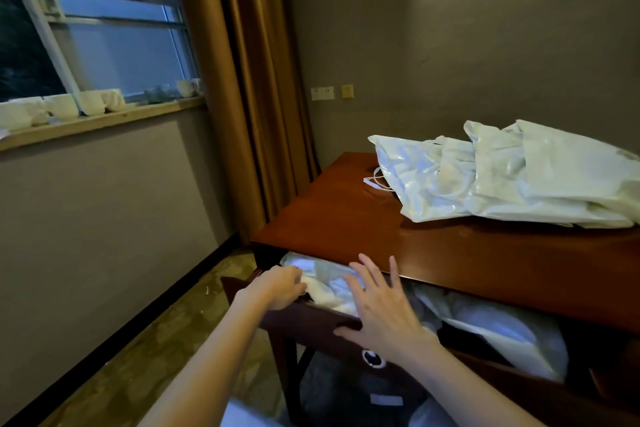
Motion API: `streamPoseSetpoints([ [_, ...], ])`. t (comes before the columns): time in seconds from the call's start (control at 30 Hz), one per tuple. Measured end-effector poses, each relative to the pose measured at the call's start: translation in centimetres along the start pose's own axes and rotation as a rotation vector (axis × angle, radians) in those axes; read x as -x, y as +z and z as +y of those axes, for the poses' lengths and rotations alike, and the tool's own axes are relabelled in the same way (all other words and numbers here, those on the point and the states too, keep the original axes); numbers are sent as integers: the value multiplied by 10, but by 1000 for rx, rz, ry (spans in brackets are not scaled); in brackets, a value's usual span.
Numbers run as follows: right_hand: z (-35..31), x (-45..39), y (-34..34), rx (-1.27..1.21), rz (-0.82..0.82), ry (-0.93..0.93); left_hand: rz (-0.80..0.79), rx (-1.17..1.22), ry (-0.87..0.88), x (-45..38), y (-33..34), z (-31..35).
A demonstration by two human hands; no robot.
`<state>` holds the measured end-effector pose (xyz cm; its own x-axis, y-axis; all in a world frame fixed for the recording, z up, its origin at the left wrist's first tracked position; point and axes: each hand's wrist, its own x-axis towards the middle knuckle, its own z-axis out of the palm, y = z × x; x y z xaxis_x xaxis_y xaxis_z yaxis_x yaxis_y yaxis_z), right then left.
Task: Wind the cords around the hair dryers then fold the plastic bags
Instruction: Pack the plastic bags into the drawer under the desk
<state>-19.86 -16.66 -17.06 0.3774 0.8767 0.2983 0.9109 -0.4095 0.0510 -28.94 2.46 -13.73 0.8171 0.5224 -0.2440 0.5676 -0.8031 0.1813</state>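
Observation:
A pile of white plastic bags (512,177) with thin handles lies on the right of the reddish wooden desk (346,218). Below the desktop a drawer (311,317) stands pulled out, stuffed with more white plastic bags (329,291). My left hand (280,286) reaches into the drawer's left end, fingers curled on the white plastic there. My right hand (377,308) hovers over the drawer with fingers spread, thumb at the drawer's front edge. No hair dryer is visible.
A brown curtain (249,80) hangs left of the desk beside a window. White cups (65,107) line the windowsill. Wall sockets (322,93) sit above the desk's far edge. A dark bag (346,388) shows under the drawer.

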Motion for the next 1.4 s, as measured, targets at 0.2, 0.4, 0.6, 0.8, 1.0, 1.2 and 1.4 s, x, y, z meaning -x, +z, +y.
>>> streamPoseSetpoints([
  [0.2, 31, -21, 5, 31, -70, 58, 107, 65, 132, 9, 0, 2],
  [0.4, 58, -43, 2, -57, -95, 117, 339, -62, 219, -4, 5, 24],
  [0.6, 63, -53, 3, -121, -37, 98, 382, -136, 255, -29, 3, 53],
  [0.8, 79, -33, -5, -307, -56, 8, 321, -266, 188, -26, -8, 83],
  [1.0, 166, 46, -36, -325, -78, 115, 157, -311, 385, -20, -10, 184],
  [1.2, 235, 180, -74, -257, -20, 384, 218, -168, 721, 14, 30, 308],
  [1.4, 301, 324, -98, -243, 257, 888, 233, 79, 1077, 61, 97, 449],
])
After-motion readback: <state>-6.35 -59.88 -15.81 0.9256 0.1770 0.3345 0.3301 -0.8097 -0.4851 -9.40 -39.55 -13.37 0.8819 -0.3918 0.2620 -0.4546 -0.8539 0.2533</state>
